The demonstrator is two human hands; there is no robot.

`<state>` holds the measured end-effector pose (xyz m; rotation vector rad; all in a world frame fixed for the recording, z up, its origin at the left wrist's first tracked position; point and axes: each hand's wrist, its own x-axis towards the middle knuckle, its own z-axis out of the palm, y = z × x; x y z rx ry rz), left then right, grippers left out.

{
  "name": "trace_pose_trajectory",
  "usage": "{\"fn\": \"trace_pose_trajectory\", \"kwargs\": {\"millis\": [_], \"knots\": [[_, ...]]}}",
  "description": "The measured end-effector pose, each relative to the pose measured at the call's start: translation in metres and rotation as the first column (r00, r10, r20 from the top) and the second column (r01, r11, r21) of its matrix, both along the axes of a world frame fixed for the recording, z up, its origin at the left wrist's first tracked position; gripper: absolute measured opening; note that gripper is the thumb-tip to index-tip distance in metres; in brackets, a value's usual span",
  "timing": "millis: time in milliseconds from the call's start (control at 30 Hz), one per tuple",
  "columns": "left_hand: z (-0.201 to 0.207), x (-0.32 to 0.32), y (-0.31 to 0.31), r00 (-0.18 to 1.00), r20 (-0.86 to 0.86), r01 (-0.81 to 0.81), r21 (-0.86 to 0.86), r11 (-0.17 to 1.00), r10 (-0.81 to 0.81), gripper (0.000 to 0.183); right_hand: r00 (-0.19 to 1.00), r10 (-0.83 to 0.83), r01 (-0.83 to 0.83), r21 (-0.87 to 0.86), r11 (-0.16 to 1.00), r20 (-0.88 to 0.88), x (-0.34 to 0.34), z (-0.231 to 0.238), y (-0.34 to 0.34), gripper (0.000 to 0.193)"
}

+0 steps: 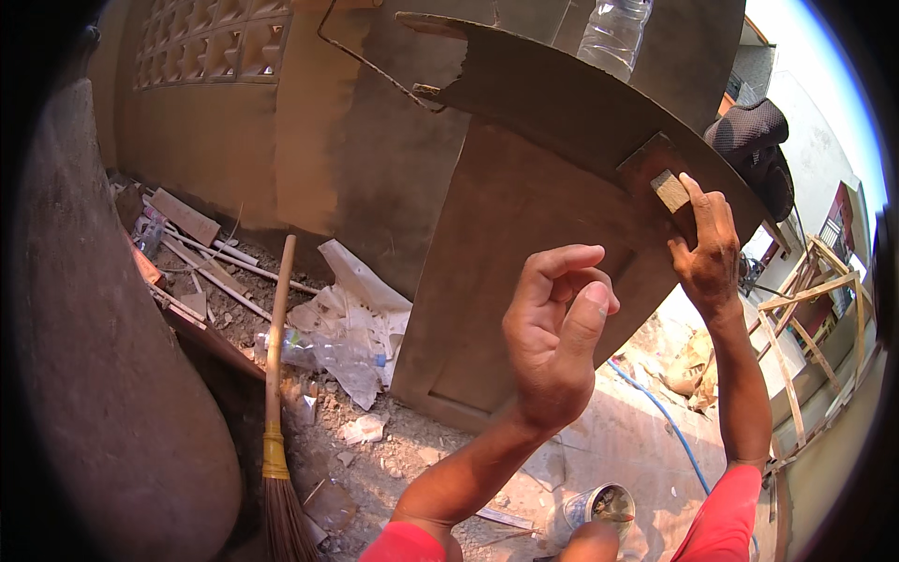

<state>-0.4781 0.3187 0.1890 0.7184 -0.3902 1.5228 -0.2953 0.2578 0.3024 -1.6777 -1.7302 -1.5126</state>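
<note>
My right hand grips the wooden block handle of a plastering float. The float's flat plate lies against the curved front edge of a grey-brown cement slab. In the middle of the view my left hand is raised, its fingers loosely curled and the thumb apart from them. Nothing shows in it, and it touches nothing that I can see. Behind it stands a cement-coated panel with a recessed border, under the slab. On the slab's top is a clear plastic bottle, cut off by the upper edge.
A broom stands at the left beside rubble, wooden strips and a crumpled sheet. An empty bottle lies there. Low in front is a bucket; a blue hose crosses the floor. Wooden frames stand right.
</note>
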Motion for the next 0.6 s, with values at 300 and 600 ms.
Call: {"fn": "trace_pose_trajectory", "kwargs": {"millis": [300,600], "knots": [[0.007,0.002,-0.016,0.999,-0.034,0.014,0.036,0.999,-0.013,0.029,0.968,0.071,-0.064,-0.037,0.997,0.240,-0.088,0.013,0.137,0.062],[0.003,-0.013,0.002,0.999,-0.016,-0.038,0.010,0.999,0.038,0.028,0.993,0.077,-0.083,0.064,0.995,0.092,-0.045,0.021,0.069,0.057]]}}
